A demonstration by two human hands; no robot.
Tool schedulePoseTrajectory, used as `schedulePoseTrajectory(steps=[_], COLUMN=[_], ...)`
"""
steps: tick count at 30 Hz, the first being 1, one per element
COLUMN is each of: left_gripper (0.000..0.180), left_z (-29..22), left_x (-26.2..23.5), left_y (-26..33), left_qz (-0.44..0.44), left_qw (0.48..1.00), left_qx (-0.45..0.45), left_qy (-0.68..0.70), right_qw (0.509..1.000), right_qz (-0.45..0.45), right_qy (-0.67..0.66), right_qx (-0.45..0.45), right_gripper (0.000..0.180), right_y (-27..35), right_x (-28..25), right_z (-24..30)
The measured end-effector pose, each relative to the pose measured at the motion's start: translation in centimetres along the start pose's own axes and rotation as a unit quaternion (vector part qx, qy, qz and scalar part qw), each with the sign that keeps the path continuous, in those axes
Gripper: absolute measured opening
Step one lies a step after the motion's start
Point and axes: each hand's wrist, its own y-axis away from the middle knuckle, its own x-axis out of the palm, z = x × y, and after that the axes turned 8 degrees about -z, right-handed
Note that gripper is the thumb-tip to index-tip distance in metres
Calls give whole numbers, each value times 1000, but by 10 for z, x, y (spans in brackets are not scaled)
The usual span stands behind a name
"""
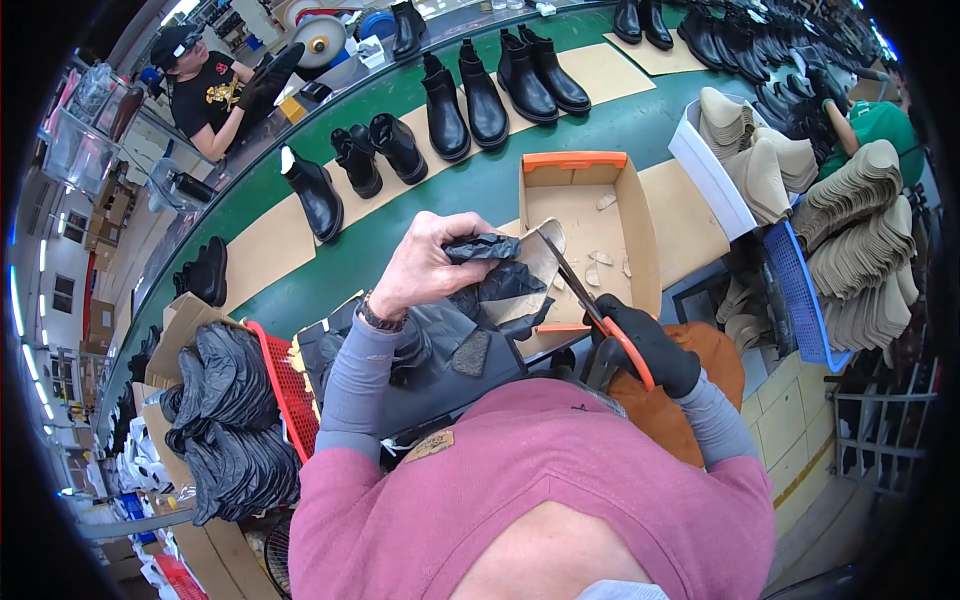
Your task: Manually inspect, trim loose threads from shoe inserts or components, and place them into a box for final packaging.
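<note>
Cardboard box point(640, 215): open, orange-rimmed; held pale scraps point(598, 268).
Red crate point(290, 385): at the left, beside stacked black pieces point(230, 410).
Boot upper point(500, 285): black and tan, over the box's near edge.
Left hand point(425, 265): bare, closed on the boot upper.
Right hand point(650, 345): black-gloved, gripped orange-handled scissors point(590, 310).
Scissors axis: blades pointed up-left into the upper.
Surroundings: black boots point(465, 100) on green belt point(480, 190); tan insoles point(860, 230) stacked at the right.

The bare left hand point(428, 262) is gripping with curled fingers; the black-gloved right hand point(648, 345) is clenching, forearms bent inward.
</note>
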Motion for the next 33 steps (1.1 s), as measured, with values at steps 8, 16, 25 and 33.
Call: schedulePoseTrajectory(steps=[8,16,25,33], left_gripper=[17,17,18,19], left_z=[6,19,23,9], left_x=[1,6,6,6], left_y=[2,3,3,8], left_qz=[-38,-40,-33,-10], left_qw=[998,997,996,999], left_qx=[-10,-20,-44,-37], left_qy=[50,69,68,34], right_qw=[995,990,995,996], right_qz=[-50,-41,-46,-28], right_qy=[16,-11,-19,-89], right_qx=[79,133,83,-2], right_gripper=[45,39,40,34], right_y=[-9,-10,-13,-18], right_x=[4,4,12,10], right_z=[14,21,1,11])
